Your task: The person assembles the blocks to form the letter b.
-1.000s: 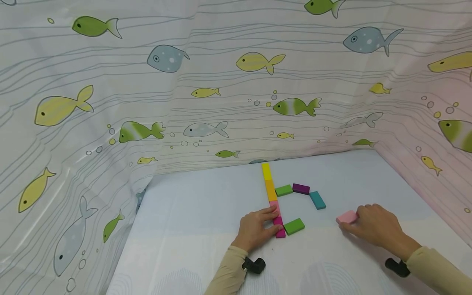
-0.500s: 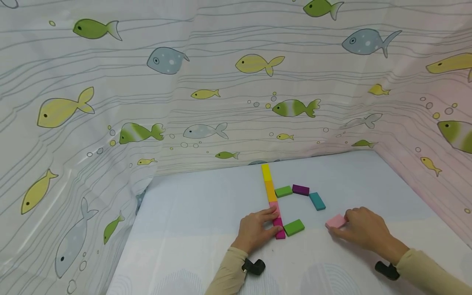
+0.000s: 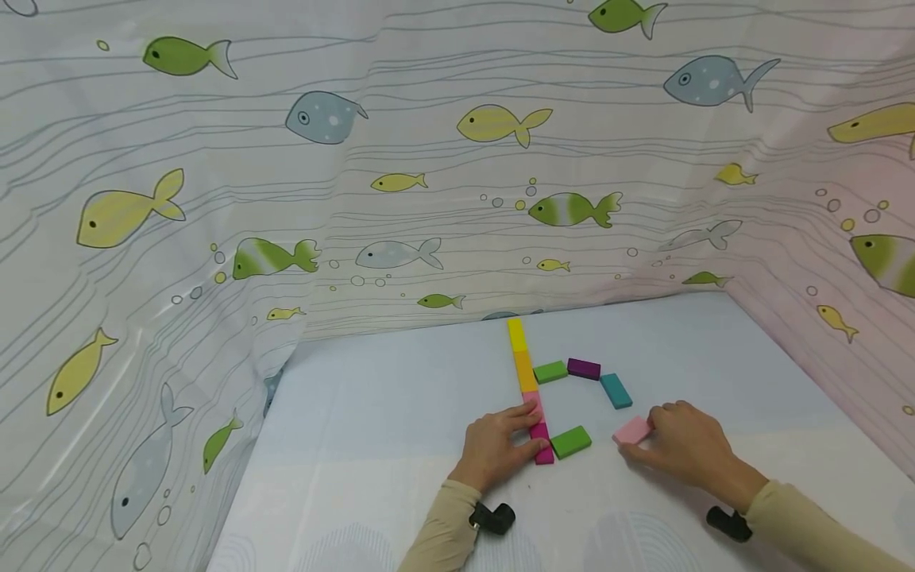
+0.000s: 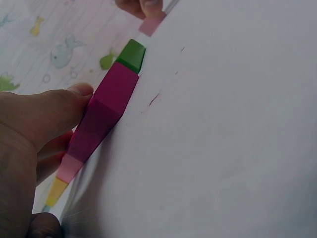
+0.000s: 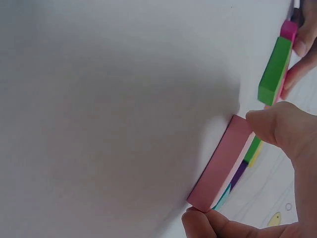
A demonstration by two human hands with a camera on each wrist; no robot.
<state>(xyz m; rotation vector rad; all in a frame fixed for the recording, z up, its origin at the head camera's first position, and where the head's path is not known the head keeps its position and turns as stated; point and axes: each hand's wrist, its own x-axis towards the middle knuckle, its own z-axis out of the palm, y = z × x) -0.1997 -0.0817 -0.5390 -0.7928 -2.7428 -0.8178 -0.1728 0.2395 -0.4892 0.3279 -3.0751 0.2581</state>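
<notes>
My right hand [image 3: 689, 445] pinches a pink block [image 3: 632, 430] by its ends between thumb and fingers, low over the table. In the right wrist view this block [image 5: 220, 163] stands on its long edge side. My left hand [image 3: 496, 445] rests along a straight column of blocks, its fingertips on a second pink block [image 3: 530, 396] and its thumb at the magenta block [image 3: 541, 433]. Orange [image 3: 525, 371] and yellow [image 3: 517, 334] blocks continue the column away from me. A green block [image 3: 572, 442] lies against the column's near end, between both hands.
Another green block [image 3: 550, 372], a purple block [image 3: 584, 369] and a teal block [image 3: 616, 391] curve rightward from the column. The white table [image 3: 386, 397] meets a fish-patterned curtain [image 3: 429, 222] at its back and sides.
My right hand has slid left with the pink block, closer to the green and teal blocks. The left hand and the laid blocks have kept their places.
</notes>
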